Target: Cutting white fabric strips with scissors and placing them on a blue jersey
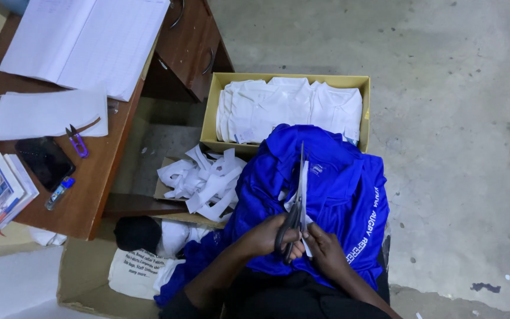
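The left hand clenched the scissors, blades pointing away over the blue shirt; the right hand, just beside, pinched the white strip along them.

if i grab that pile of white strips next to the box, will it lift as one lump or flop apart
Probably flops apart: the white strips lie loose, curled and looped over each other, not bundled. They look thin and light, so some would likely dangle or slip off. Being tangled, a few may drag along together.

Bare forearms, dark clothing below.
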